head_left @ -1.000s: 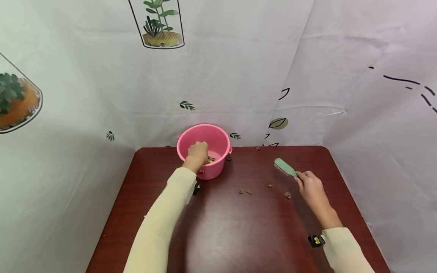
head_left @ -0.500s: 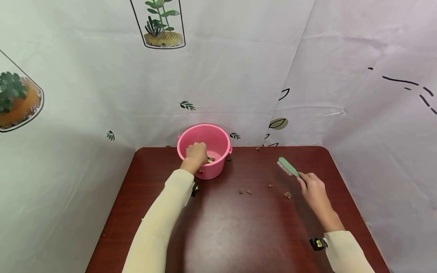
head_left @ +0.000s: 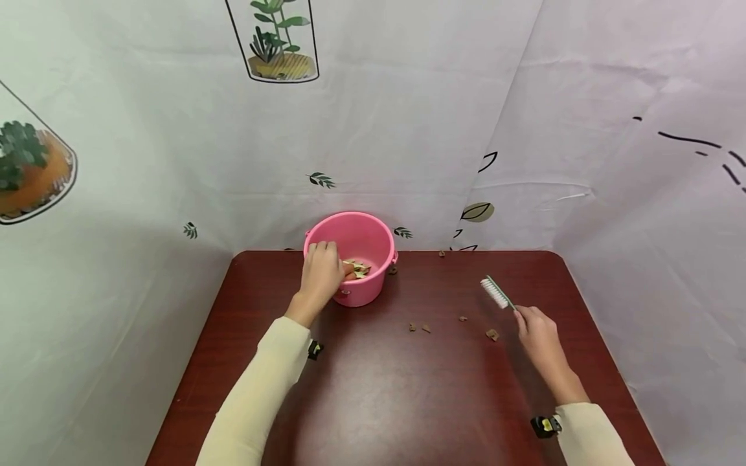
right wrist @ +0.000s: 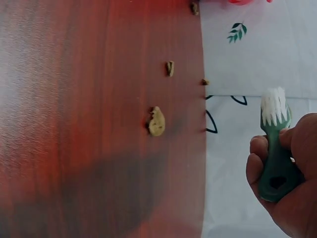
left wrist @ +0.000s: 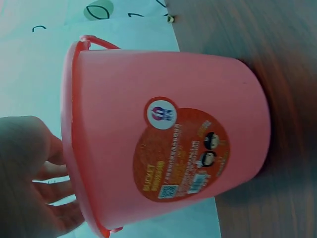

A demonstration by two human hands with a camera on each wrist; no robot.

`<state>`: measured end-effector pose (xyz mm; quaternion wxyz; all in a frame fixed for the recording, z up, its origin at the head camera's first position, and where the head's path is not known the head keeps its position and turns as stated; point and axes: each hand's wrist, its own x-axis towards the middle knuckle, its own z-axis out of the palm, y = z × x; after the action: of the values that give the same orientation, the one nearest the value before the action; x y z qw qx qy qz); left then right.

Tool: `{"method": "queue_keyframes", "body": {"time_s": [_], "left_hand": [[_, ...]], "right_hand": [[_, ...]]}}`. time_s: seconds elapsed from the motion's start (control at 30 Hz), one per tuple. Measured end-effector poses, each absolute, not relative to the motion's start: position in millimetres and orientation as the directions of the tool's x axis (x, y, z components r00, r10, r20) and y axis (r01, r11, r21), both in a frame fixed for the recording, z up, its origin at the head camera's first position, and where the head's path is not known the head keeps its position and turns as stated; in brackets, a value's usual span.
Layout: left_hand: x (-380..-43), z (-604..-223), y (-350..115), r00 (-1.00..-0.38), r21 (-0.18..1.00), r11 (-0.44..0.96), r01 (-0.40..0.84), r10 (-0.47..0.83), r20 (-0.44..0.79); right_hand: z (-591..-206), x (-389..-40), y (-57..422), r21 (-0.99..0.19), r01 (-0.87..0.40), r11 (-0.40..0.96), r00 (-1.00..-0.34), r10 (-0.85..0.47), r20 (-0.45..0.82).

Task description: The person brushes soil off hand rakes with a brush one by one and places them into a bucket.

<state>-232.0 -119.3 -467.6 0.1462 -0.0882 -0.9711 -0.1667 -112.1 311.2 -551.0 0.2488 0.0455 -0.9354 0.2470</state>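
Note:
At the table's back edge stands a pink bucket [head_left: 364,294], its orange label [left wrist: 183,156] facing the left wrist camera. Pale and brown leaf-like scraps [head_left: 361,268] lie on its bottom. My left hand [head_left: 320,275] reaches over the near-left rim, fingers loosely bent and apart inside the mouth; nothing shows in its grasp. On the right, my right hand [head_left: 542,343] grips the handle of a green brush [right wrist: 277,163] with white bristles, held above the table. The bristles point to the left in the head view and away from the palm in the right wrist view.
Several brown crumbs lie on the dark red table [head_left: 373,401]: a larger piece [head_left: 492,334] below the brush, smaller bits [head_left: 412,327] mid-table, one crumb [head_left: 393,270] beside the bucket and another [head_left: 441,254] at the back edge. A printed white cloth [head_left: 408,129] hangs behind.
My left hand has drawn left and nearer, its fingers loosening, and more scraps show in the bucket. My right hand has moved slightly right and nearer, turning the brush so its bristles show more.

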Motion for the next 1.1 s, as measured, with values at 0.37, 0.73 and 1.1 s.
{"method": "queue_keyframes", "body": {"time_s": [0.37, 0.73, 1.1], "left_hand": [[-204.0, -477.0, -124.9, -0.77, 0.252, 0.857, 0.449, 0.228, 0.597], [-190.2, -484.5, -120.5, -0.661, 0.163, 0.822, 0.545, 0.303, 0.686], [-165.1, -502.5, -133.3, -0.609, 0.108, 0.794, 0.598, 0.362, 0.705]], "right_hand": [[-568.4, -105.5, 300.8, -0.468, -0.085, 0.88, -0.93, 0.098, 0.354], [-583.5, -100.7, 300.5, -0.456, 0.047, 0.889, -0.946, 0.186, 0.266], [-597.6, -98.7, 300.2, -0.459, 0.108, 0.882, -0.97, 0.195, 0.148]]}}
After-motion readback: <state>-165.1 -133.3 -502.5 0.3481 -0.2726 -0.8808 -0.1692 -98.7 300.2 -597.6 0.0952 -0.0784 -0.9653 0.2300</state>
